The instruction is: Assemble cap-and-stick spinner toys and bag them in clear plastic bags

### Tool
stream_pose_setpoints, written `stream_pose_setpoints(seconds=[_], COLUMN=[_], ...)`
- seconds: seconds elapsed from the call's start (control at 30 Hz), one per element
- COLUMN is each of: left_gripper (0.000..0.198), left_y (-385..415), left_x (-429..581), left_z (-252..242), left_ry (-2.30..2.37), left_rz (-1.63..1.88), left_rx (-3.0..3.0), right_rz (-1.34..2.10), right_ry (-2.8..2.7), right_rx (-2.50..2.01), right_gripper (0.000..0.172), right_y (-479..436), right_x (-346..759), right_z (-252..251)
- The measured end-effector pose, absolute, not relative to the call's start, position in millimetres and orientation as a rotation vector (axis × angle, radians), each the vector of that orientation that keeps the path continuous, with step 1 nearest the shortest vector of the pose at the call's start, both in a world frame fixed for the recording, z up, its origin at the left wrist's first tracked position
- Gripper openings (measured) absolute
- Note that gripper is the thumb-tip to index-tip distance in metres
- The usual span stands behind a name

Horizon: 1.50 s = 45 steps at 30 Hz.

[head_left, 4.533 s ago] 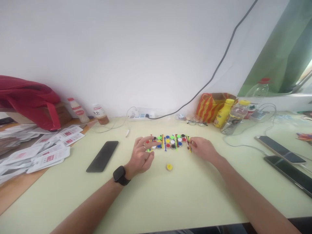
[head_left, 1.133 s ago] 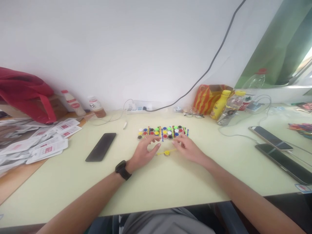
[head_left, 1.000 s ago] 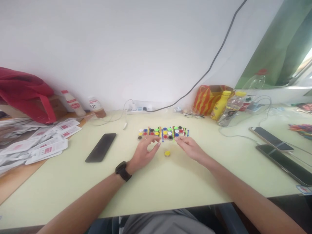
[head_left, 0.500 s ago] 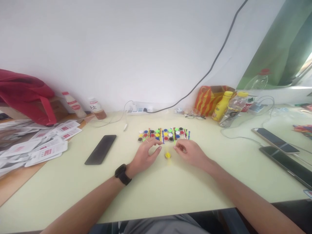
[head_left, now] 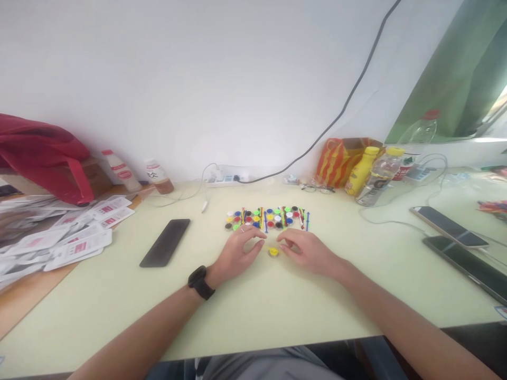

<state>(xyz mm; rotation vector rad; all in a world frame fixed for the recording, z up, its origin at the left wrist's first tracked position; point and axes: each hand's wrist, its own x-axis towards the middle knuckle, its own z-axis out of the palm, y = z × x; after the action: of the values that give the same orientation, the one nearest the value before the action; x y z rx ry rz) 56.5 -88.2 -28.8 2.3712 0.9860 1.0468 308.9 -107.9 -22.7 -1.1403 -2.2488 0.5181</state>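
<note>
A small yellow round piece (head_left: 273, 253) with a paler rim stands on the table between my two hands, touched by neither. My left hand (head_left: 241, 248), with a ring and a black watch at the wrist, is open; thumb and forefinger are apart to the left of the piece. To its right, my right hand (head_left: 307, 250) is also open, fingertips curved inward and nothing visible between them. Just beyond the fingers lie rows of small coloured discs (head_left: 270, 217) with thin coloured sticks (head_left: 308, 221) between them. My left fingers hide part of the front row.
A black phone (head_left: 165, 243) lies left, beside white packets (head_left: 81, 235). Two more phones (head_left: 449, 227) lie right. Bottles (head_left: 361, 171), a striped bag (head_left: 332, 161), glasses (head_left: 318, 188) and a power strip (head_left: 227, 178) stand or lie along the wall. The table's front edge (head_left: 253, 352) is near me.
My right hand's fingers have parted from a closer pinch. The yellow piece, blurred before, now looks sharper in nearly the same spot. My left hand has barely moved.
</note>
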Motion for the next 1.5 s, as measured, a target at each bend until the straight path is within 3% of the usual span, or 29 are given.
stream_pose_setpoints(seconds=[0.17,0.43,0.77,0.87,1.0,1.1,1.23,1.5], left_gripper=[0.012,0.012,0.013,0.022,0.035,0.039,0.036,0.028], left_y=[-88.4,-88.6,-90.1,-91.0,-92.3,-95.0,-99.7,-95.5], left_x=[56.5,56.6,58.3,61.3,64.7,67.2,71.9,67.2], left_z=[-28.9,-29.0,-27.8,-28.5,-31.2,-31.6,-27.0,-23.8], left_ry=[0.985,0.978,1.0,1.085,1.093,0.93,0.675,0.76], left_rz=[1.028,1.013,1.034,1.112,1.196,1.059,0.806,0.883], left_rx=[2.376,2.37,2.322,2.126,1.679,1.459,1.295,1.306], right_rz=[0.533,0.539,0.577,0.671,0.719,0.681,0.633,0.619], right_ry=[-2.32,-2.342,-2.214,-2.208,-2.115,-2.063,-2.087,-1.97], right_rx=[-1.016,-0.99,-1.155,-1.142,-1.061,-0.958,-0.856,-0.876], right_gripper=[0.025,0.027,0.014,0.009,0.016,0.019,0.022,0.027], right_y=[-111.0,-109.6,-111.2,-109.3,-107.4,-106.8,-107.1,-109.6], right_x=[307.0,307.8,296.1,293.2,294.9,296.8,296.5,295.6], right_z=[-20.9,-25.6,-30.3,-33.6,-31.2,-28.3,-26.4,-24.6])
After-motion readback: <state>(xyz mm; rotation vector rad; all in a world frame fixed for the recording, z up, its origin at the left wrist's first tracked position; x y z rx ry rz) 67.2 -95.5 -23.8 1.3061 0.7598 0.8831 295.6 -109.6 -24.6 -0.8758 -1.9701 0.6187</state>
